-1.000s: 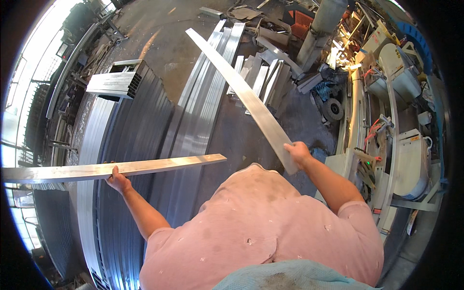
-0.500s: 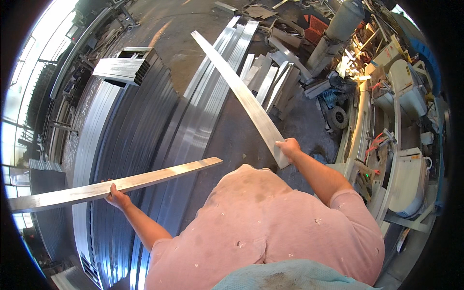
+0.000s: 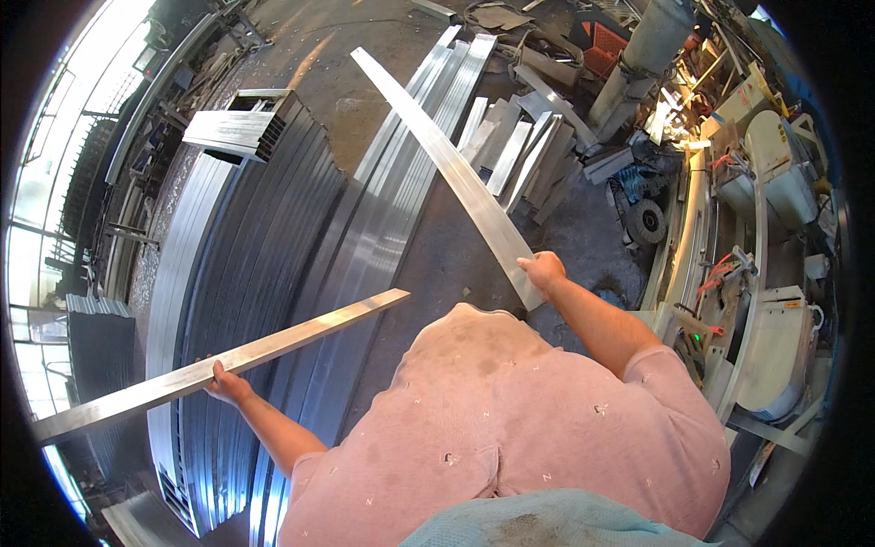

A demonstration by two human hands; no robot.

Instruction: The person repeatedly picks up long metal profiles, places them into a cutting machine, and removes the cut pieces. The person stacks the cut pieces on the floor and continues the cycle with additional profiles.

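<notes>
My left hand (image 3: 228, 383) is closed around a long silvery metal bar (image 3: 301, 339), with the thumb on its upper face. This bar runs from the far left to a free end in front of my shirt and passes above stacked metal profiles (image 3: 246, 246). In my right hand (image 3: 544, 273) is the near end of a second bar, a flat rectangular metal tube (image 3: 447, 164). It slants away forward and to the left, its far end over the long profiles (image 3: 392, 210) lying on the floor. The fingers under both bars are mostly hidden.
Shorter metal offcuts (image 3: 510, 150) lie in a pile ahead. Behind them are a red crate (image 3: 603, 47) and a grey cylinder (image 3: 654, 41). A small wheel (image 3: 645, 221) stands at the right, beside a machine bench (image 3: 752, 301) with a white housing. A short bundle (image 3: 230, 132) tops the left stack.
The bar in my left hand has tilted, its left end dropping lower and its right end shifting slightly left. The far end of my right hand's tube has moved a little up and left.
</notes>
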